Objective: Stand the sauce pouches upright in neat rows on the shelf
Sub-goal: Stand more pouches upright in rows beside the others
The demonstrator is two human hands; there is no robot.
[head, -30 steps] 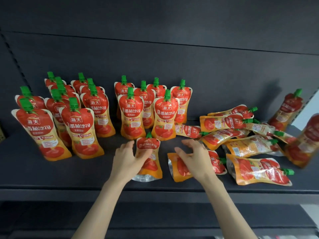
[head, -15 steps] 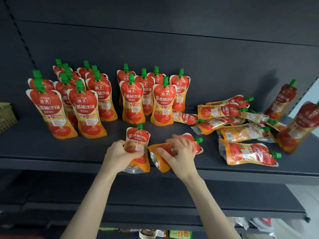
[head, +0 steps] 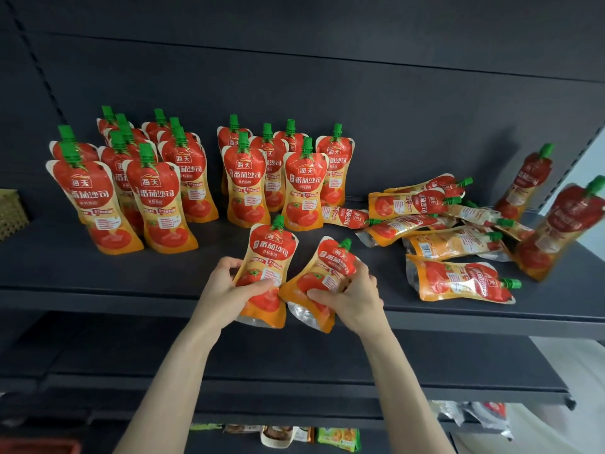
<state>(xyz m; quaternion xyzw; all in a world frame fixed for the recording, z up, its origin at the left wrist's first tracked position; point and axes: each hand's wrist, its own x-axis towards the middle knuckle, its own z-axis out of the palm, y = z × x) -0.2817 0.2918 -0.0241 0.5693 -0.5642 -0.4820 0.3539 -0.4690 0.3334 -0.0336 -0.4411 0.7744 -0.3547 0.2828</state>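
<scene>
My left hand [head: 229,290] grips a red and orange tomato sauce pouch [head: 270,257] with a green cap, held nearly upright at the front edge of the dark shelf [head: 98,273]. My right hand [head: 352,296] grips a second pouch [head: 330,267], tilted to the right beside the first. Two groups of upright pouches stand behind: one at the left [head: 154,191], one in the middle [head: 278,178]. Several pouches lie flat in a pile at the right [head: 442,234]. Two more pouches lean at the far right [head: 556,231].
A woven basket [head: 11,213] sits at the shelf's left end. The shelf's dark back panel [head: 327,93] rises behind the rows. A lower shelf [head: 294,362] runs below, and packaged goods [head: 311,437] show underneath it.
Both hands have lifted their pouches off the shelf surface. The right pouch has turned from lying flat toward upright. The camera has shifted, so the shelf sits higher in view.
</scene>
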